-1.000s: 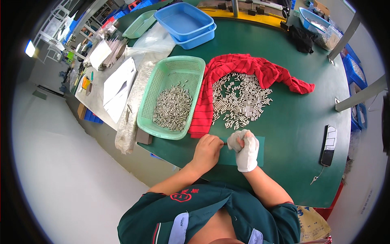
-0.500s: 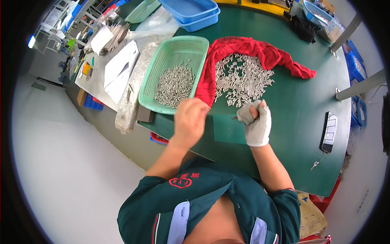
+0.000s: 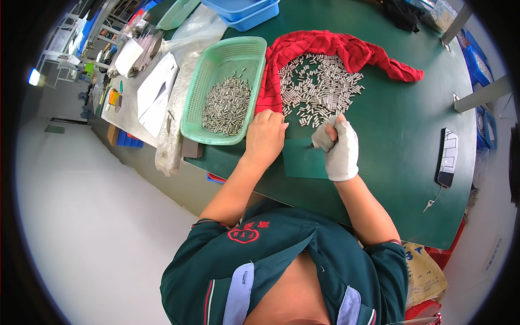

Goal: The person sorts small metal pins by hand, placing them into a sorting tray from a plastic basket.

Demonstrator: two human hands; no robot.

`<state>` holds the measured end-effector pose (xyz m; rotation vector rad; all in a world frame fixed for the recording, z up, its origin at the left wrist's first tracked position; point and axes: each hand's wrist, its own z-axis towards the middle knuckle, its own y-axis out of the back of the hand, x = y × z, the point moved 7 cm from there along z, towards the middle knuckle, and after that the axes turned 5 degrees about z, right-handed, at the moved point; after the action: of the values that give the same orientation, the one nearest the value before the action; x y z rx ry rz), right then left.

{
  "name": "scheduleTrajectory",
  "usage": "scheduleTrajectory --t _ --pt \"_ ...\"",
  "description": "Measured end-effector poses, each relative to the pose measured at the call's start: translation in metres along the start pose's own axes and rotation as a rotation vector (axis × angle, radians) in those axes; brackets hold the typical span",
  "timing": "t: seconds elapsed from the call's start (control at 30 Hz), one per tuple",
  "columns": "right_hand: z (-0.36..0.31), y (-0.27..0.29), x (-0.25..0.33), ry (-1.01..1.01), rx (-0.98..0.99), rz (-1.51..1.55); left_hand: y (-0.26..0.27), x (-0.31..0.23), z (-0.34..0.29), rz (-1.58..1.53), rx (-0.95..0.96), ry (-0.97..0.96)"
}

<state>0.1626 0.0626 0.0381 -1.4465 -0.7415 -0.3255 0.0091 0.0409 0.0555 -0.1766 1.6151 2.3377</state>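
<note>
My left hand (image 3: 265, 140) is bare and rests over the near end of a red checked cloth (image 3: 303, 40), beside a green plastic basket (image 3: 187, 122). Its fingers are curled together and their tips hidden, so what they hold, if anything, does not show. A white fingerless-type glove covers my right hand (image 3: 341, 149), which is closed. From its left side pokes the end of a small dark rod (image 3: 311, 145). Just beyond this hand, many short metal pins (image 3: 325, 89) lie spread on the table, with the cloth curving around them. More metal pins (image 3: 227, 105) fill the basket's near part.
A flat green sheet (image 3: 304, 162) lies on the green table (image 3: 401, 189) between my hands. At the right are a phone (image 3: 448, 157) with a key (image 3: 429, 205) and a metal post (image 3: 482, 95). Blue trays (image 3: 249, 19) stand behind, plastic wrap and papers (image 3: 157, 95) at left.
My left hand has moved slightly right and come down onto the cloth's near end. My right hand keeps its closed grip. The whole view has shifted a little.
</note>
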Motion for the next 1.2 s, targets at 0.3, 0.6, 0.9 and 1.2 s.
scheduleTrajectory --t 0.3,0.6,0.9,1.2 --pt "0.004 0.001 0.002 -0.018 -0.045 -0.004 -0.014 0.004 0.009 -0.032 0.013 -0.036" --pt "0.001 0.001 0.002 -0.021 -0.041 0.001 -0.021 0.01 -0.012 -1.178 0.225 0.229" --pt "-0.002 -0.002 0.002 -0.001 -0.03 -0.071 -0.018 0.006 -0.02 -1.354 0.234 0.302" --pt "-0.006 -0.007 0.005 0.016 -0.028 -0.145 -0.024 0.007 -0.028 -1.355 0.28 0.385"
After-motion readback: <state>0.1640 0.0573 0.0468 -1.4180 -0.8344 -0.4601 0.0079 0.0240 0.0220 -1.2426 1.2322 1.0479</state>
